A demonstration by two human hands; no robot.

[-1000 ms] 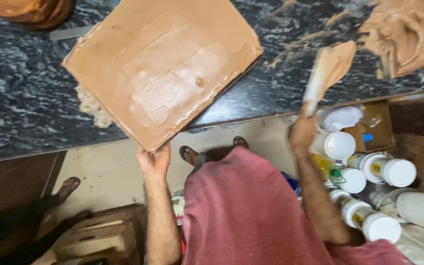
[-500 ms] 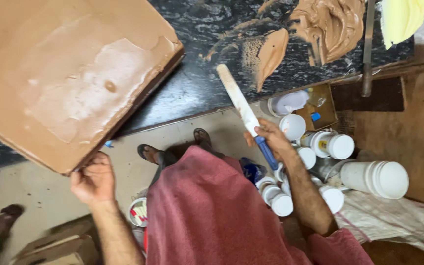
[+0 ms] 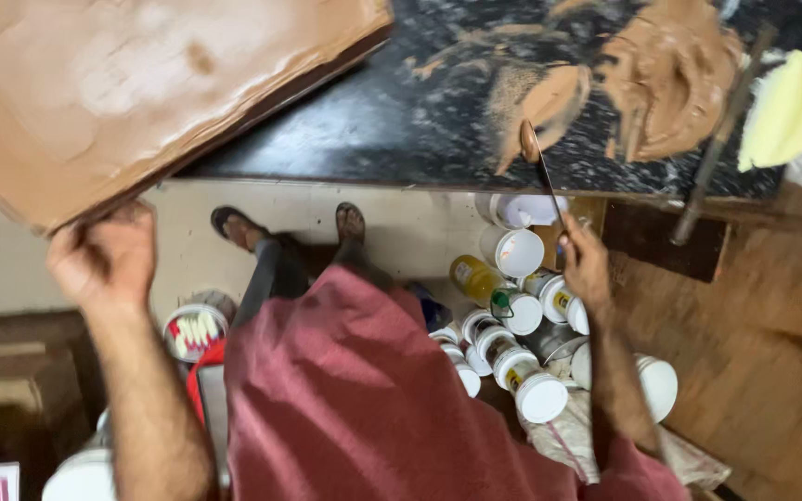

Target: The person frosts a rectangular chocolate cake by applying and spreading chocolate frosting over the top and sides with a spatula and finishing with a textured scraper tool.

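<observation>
From the head view, the left hand (image 3: 104, 258) grasps the near edge of a brown-coated board (image 3: 132, 93) overhanging the dark desk (image 3: 364, 130). The right hand (image 3: 585, 264) clenches a putty knife (image 3: 542, 172), tip at the brown paste (image 3: 670, 74), above white jars (image 3: 522, 252).

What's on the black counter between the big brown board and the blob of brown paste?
In the head view, between the board and the paste pile lies bare dark counter, then a thin brown smear. The spatula tip reaches that smear.
</observation>
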